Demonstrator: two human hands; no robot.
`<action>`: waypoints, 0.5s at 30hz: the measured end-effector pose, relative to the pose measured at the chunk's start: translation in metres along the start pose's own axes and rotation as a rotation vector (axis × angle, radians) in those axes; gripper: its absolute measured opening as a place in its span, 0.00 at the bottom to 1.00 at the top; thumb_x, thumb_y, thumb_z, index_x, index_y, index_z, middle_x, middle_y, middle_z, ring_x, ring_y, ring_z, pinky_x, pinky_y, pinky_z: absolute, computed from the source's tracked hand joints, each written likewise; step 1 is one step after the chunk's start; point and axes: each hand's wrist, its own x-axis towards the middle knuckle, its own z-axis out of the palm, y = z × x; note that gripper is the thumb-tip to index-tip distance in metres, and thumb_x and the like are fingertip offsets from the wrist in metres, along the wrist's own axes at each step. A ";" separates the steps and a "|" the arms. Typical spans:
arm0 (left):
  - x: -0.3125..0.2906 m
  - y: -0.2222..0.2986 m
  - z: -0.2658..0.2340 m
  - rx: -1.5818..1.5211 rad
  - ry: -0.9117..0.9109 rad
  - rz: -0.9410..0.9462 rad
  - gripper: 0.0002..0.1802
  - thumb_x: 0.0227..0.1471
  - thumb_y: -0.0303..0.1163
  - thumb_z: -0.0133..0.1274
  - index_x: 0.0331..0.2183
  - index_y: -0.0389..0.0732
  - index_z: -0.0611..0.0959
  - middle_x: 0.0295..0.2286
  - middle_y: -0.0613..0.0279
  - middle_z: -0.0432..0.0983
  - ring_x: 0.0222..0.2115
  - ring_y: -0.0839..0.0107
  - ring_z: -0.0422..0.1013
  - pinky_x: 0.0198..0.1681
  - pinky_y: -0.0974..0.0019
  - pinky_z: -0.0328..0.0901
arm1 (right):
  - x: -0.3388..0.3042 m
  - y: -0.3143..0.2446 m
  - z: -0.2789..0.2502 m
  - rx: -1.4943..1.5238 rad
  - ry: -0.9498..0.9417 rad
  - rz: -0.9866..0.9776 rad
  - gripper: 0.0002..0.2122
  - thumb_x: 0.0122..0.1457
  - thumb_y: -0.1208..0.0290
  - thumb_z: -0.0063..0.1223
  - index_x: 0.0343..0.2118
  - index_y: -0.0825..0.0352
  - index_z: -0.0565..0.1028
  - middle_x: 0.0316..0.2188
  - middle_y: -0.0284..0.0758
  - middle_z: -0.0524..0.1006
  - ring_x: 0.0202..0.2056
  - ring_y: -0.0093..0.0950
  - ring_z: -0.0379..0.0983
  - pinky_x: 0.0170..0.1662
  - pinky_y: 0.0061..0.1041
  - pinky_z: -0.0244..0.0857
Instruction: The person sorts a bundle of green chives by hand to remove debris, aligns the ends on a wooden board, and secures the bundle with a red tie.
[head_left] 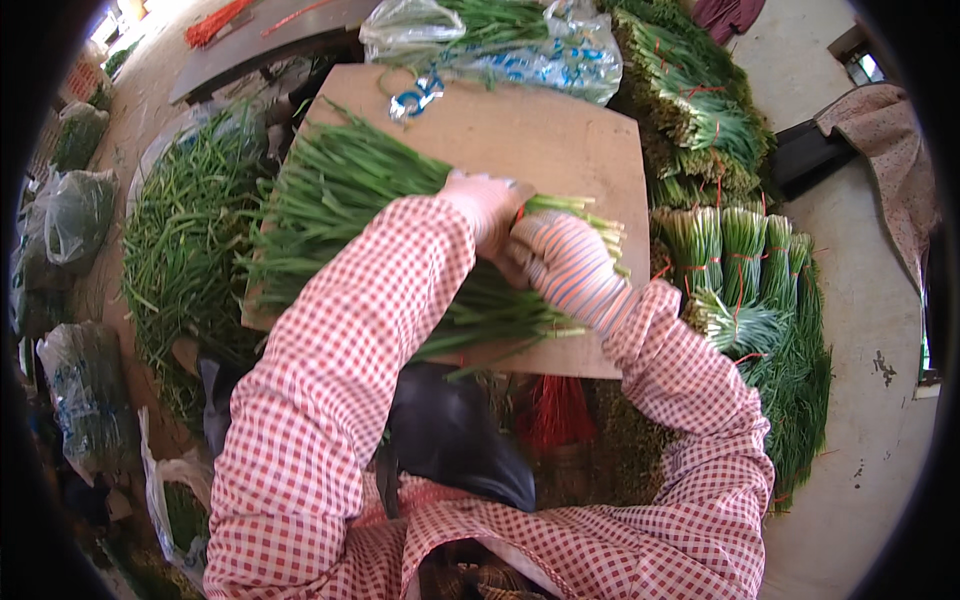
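A bunch of garlic chives [350, 180] lies across a tan board [540, 130], its leaves to the left and pale stem ends to the right. My left hand [485, 208], gloved, is closed around the stems. Close beside it, my right hand [568, 258] in a striped glove is curled into a fist against the bunch. Between the two hands a bit of red tie [520, 212] shows at the stems. What the right fingers pinch is hidden. More loose chives [490, 315] rest on the board under my wrists.
Tied bundles [740, 250] with red ties are stacked to the right. At the far edge sits a clear plastic bag [580, 55] of greens. A loose heap [190, 230] stands left, beyond it bagged bundles [85, 395]. Red strings [558, 410] hang below the board's near edge.
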 end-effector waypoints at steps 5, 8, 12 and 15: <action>-0.001 0.004 -0.004 -0.154 -0.097 -0.116 0.45 0.21 0.46 0.77 0.47 0.49 0.79 0.42 0.60 0.80 0.49 0.58 0.73 0.51 0.59 0.65 | -0.029 -0.024 -0.029 -0.232 -0.094 -0.001 0.53 0.31 0.45 0.71 0.62 0.60 0.57 0.58 0.46 0.63 0.60 0.47 0.58 0.63 0.47 0.52; 0.012 -0.012 0.005 -0.122 -0.179 -0.021 0.56 0.20 0.60 0.74 0.53 0.47 0.75 0.48 0.58 0.76 0.52 0.59 0.70 0.56 0.54 0.62 | -0.055 -0.022 -0.012 -0.429 -0.198 -0.117 0.60 0.23 0.44 0.73 0.65 0.60 0.54 0.61 0.42 0.59 0.63 0.46 0.53 0.65 0.52 0.45; 0.013 -0.005 -0.003 -0.135 -0.229 0.000 0.57 0.20 0.63 0.72 0.53 0.44 0.75 0.49 0.57 0.76 0.53 0.58 0.70 0.56 0.55 0.61 | -0.050 -0.002 0.007 -0.500 0.057 0.027 0.61 0.21 0.45 0.74 0.64 0.58 0.55 0.61 0.42 0.59 0.63 0.44 0.53 0.66 0.50 0.44; 0.009 -0.004 -0.004 -0.120 -0.144 0.001 0.60 0.20 0.65 0.71 0.54 0.43 0.74 0.49 0.56 0.75 0.54 0.58 0.69 0.57 0.54 0.60 | -0.036 -0.007 0.009 -0.496 -0.045 0.268 0.59 0.24 0.46 0.76 0.64 0.58 0.55 0.62 0.42 0.59 0.64 0.43 0.53 0.66 0.49 0.45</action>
